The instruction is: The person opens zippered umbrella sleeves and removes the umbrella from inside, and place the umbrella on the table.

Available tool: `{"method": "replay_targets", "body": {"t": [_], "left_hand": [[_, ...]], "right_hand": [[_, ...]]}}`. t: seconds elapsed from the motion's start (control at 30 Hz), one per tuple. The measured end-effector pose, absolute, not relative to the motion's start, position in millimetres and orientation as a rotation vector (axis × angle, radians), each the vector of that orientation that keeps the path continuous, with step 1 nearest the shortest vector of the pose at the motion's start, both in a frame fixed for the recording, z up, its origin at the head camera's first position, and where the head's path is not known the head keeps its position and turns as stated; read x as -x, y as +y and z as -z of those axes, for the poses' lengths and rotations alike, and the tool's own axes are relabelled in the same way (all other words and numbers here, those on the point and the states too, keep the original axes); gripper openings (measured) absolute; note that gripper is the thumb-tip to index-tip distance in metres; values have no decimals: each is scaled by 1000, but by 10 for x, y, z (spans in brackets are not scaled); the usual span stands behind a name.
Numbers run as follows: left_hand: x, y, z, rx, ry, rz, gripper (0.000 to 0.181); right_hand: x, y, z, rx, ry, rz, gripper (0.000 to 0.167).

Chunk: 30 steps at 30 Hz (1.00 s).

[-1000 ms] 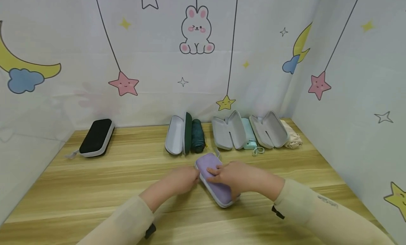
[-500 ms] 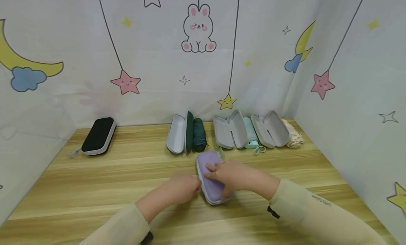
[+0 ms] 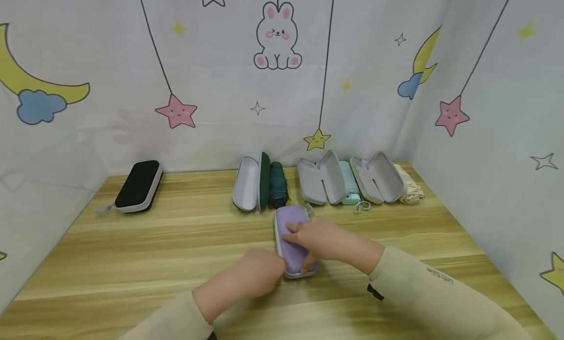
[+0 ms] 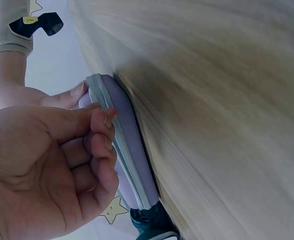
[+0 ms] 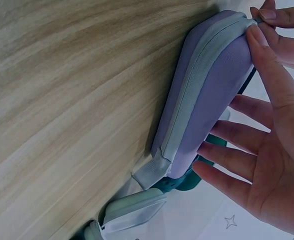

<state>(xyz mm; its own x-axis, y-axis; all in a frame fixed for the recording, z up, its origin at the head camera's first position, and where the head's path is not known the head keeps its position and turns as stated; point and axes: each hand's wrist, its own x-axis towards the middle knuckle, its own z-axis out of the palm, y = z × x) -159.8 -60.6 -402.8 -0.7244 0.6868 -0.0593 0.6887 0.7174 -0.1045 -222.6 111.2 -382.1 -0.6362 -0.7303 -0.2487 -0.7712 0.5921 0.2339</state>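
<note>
A closed purple zip case lies on the table in the head view, its long side pointing away from me. At its near left corner, my left hand has curled fingers; thumb and forefinger pinch the small zipper pull there, mostly hidden by the fingers. My right hand rests on the case's top with fairly straight, spread fingers, its thumb at the near end. The right wrist view shows the pale grey zipper band running along the case's side, with a fabric loop at the far end.
A closed black case lies at the back left. Along the back stand an open dark green case, a rolled dark green umbrella, two open grey-lined cases, a mint folded umbrella and a cream bundle.
The purple case has turned from slanting to nearly straight away from me. My left hand has slid along its left side to the near corner; my right hand stays on top.
</note>
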Motion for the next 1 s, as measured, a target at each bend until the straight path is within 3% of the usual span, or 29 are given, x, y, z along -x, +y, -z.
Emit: {"method": "replay_targets", "body": {"t": [0.33,0.6,0.83,1.0], "left_hand": [[1577,-559,4035,-1176,2902,168,19],[1620,-546,4049,-1297,2770,-117,17],[1656,-518,4082,-1120,2708,-346,16],[1699,-598,4096,-948,2632,-520,18]], "right_hand": [[2240,1149,3859,1330,2736,-468,91],[2247,1194,3883,1404,2768,-361,92],[2219,1247,3890,1459,2735,-381,84],[2160,1309,3918,1716,2680,-459,67]]}}
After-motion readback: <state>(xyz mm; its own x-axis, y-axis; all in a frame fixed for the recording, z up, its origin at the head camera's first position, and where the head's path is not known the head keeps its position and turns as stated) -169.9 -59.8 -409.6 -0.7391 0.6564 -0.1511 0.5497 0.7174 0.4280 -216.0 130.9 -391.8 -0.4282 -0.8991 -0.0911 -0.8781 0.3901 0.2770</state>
